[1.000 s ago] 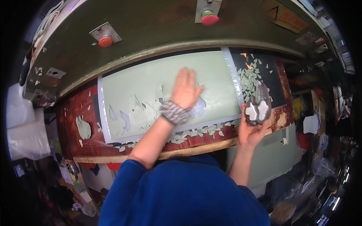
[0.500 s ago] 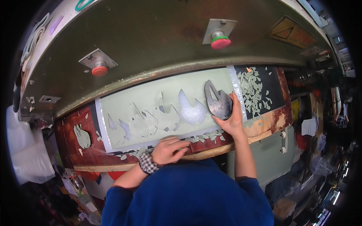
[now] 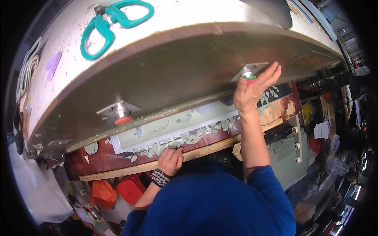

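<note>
My right hand (image 3: pixel 252 92) is raised to the press beam (image 3: pixel 169 74), its palm against a push button (image 3: pixel 251 80) with a green collar. The fingers are stretched out past the button, holding nothing. My left hand (image 3: pixel 170 161) rests at the table's front wooden edge, fingers curled; whatever may be inside them is hidden. Beside it, pale green scraps (image 3: pixel 189 138) lie along the front of a pale green sheet (image 3: pixel 147 131) with cut-outs. The beam hides most of that sheet, and the metal cutting die is mostly or wholly out of sight.
A second red button (image 3: pixel 123 120) sticks out from the beam at left. Teal-handled scissors (image 3: pixel 103 31) and a purple piece (image 3: pixel 53 65) lie on its white top. More scraps (image 3: pixel 269 94) are at the table's right end. A red stool (image 3: pixel 134 188) stands below.
My right hand has let go of the cutting die and moved up to the button. The left hand has drawn its fingers in at the table edge. The beam now covers more of the sheet.
</note>
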Tool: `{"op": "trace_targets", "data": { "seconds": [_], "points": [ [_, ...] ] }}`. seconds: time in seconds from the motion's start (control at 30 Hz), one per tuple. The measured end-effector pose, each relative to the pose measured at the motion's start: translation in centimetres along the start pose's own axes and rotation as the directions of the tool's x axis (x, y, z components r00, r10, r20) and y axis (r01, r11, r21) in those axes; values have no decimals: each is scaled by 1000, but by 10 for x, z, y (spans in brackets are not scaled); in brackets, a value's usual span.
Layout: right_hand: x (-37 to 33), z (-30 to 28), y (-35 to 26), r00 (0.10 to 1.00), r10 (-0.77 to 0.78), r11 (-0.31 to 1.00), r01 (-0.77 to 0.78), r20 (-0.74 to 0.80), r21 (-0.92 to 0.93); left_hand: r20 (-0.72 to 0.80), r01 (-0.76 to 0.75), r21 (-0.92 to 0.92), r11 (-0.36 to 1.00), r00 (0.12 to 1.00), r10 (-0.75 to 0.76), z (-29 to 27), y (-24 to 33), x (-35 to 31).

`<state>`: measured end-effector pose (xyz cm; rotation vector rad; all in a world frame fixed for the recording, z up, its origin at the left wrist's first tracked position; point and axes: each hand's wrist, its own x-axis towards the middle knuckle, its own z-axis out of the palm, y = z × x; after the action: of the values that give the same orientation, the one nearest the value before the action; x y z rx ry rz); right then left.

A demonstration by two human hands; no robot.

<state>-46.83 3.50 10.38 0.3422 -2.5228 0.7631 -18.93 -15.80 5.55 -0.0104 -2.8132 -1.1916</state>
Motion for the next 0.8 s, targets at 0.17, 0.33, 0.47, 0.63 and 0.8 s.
{"op": "trace_targets", "data": {
  "seconds": [0.17, 0.33, 0.47, 0.63, 0.8],
  "points": [
    [-2, 15, -10, 995, 69, 996, -65, -67, 57, 2, 98, 108, 989, 995, -99, -2, -29, 43],
    [-22, -3, 8, 999, 31, 995, -34, 28, 97, -21, 14, 133, 991, 1000, -11, -6, -33, 57],
    [-95, -28, 2, 943, 264, 917, -310, 201, 250, -92, 4, 184, 983, 996, 13, -6, -26, 60],
    [-158, -37, 15, 895, 31, 968, -139, 446, 211, -132, 140, 166, 976, 984, -118, 7, -13, 42],
    [-167, -56, 22, 841, 16, 960, -164, 540, 228, -106, 248, 131, 960, 966, -235, 11, 1, 22]
  ]
}}
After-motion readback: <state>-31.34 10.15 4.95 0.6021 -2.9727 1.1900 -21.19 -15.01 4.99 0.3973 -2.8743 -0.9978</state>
